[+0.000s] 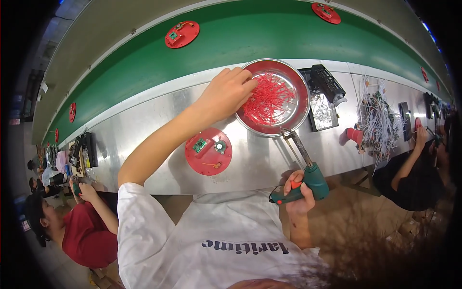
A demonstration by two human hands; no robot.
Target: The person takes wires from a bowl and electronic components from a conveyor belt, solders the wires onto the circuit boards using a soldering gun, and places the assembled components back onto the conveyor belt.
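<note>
My left hand (230, 94) reaches over the left rim of a round metal bowl (303, 91) with a red inner wall. Its fingers are bent and closed among a heap of thin red wire-like pieces (270, 100); the fingertips are partly hidden there. My right hand (301, 195) is wrapped round the handle of a green soldering gun (315, 180) with a red trigger. The gun's metal tip points up toward the bowl's near rim. On the bench left of it lies a red round plate (209, 151) carrying a green circuit board and a round silver-and-black part.
Right of the bowl stand a black device (328, 83) and a tray of shiny bits (322, 111). Farther right are a red roll (355, 136) and a bundle of white wires (380, 120). Red plates (182, 34) lie on the green belt (260, 29). Co-workers sit on both sides.
</note>
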